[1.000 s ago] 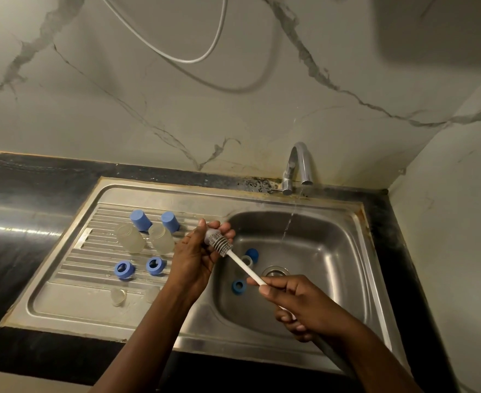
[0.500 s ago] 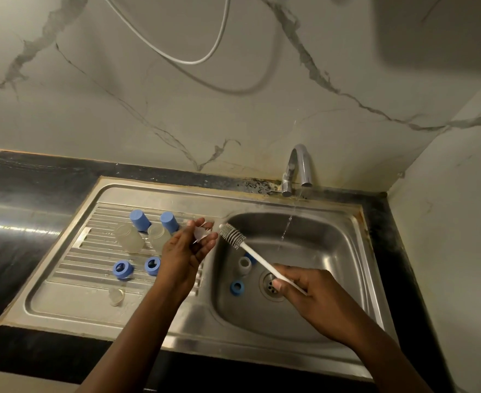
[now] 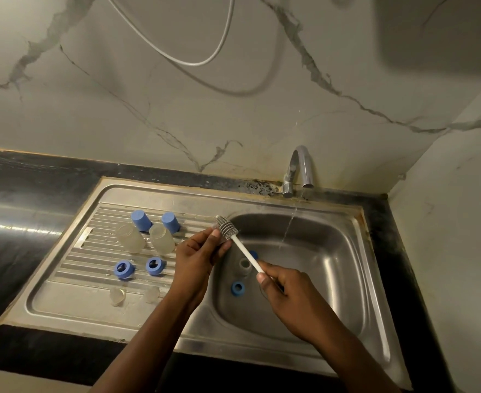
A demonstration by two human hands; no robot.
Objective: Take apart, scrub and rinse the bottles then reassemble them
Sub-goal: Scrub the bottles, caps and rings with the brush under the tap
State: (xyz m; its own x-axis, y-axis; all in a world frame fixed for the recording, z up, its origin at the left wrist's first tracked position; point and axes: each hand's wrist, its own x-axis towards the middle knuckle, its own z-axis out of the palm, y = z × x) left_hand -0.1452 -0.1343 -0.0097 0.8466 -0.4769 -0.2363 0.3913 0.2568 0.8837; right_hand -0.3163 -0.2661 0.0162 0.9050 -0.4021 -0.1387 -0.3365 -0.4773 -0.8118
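My left hand [image 3: 196,258] is over the sink's left rim and pinches a small clear part, mostly hidden by its fingertips. My right hand [image 3: 286,292] grips the white handle of a bottle brush [image 3: 245,255], whose grey bristle head lies against those fingertips. On the drainboard [image 3: 63,296] lie two clear bottles [image 3: 131,239], two blue caps [image 3: 142,220], two blue rings [image 3: 124,270] and two clear teats [image 3: 117,296]. In the basin [image 3: 333,273] lie a blue ring [image 3: 237,288], a clear piece [image 3: 244,263] and a blue cap [image 3: 253,253].
The tap [image 3: 299,168] at the back of the basin runs a thin stream of water [image 3: 287,231]. Black counter [image 3: 21,217] surrounds the sink. A marble wall stands behind and to the right. A white hose [image 3: 182,59] hangs on the back wall.
The brush head had pulled away to the right of my left hand; now it lies against the fingertips again. My right hand has moved left and up with the handle.
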